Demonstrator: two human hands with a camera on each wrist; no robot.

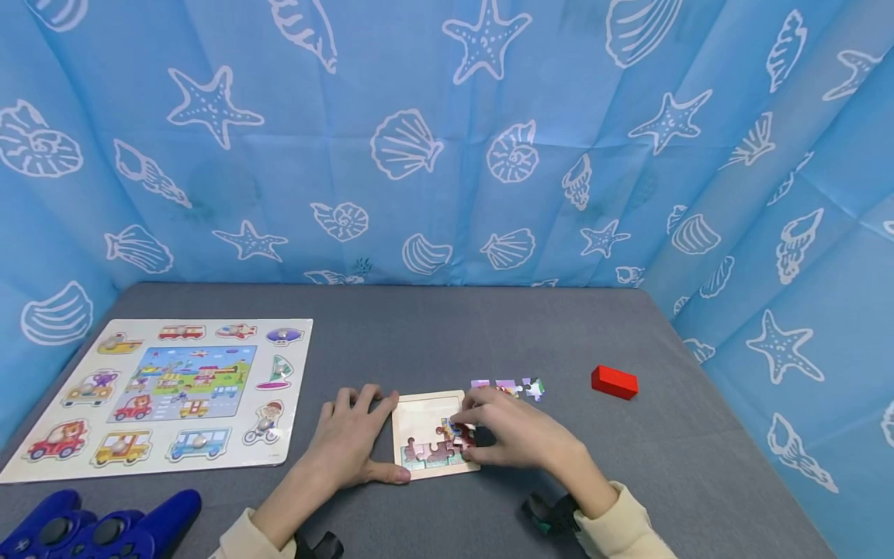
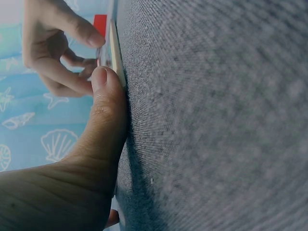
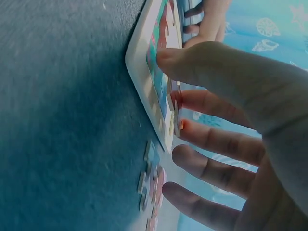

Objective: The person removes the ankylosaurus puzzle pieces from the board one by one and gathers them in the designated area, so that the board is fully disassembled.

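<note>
A small wooden jigsaw tray [image 1: 422,415] lies on the grey table, with joined puzzle pieces [image 1: 436,454] along its near side and bare wood at its far left. My left hand [image 1: 352,439] is spread along the tray's left side, thumb at the near corner and forefinger at the far one. Over the tray's right part, my right hand [image 1: 520,435] pinches a puzzle piece [image 3: 177,115], which is tilted above the surface at the fingertips. My right hand partly hides the piece's picture. Several loose puzzle pieces [image 1: 534,388] lie just beyond my right hand.
A red block [image 1: 615,382] lies farther right. To the left is a large vehicle knob puzzle board [image 1: 296,388], with a blue game controller [image 1: 105,532] at the near left edge. A blue shell-patterned curtain [image 1: 447,194] hangs behind the table.
</note>
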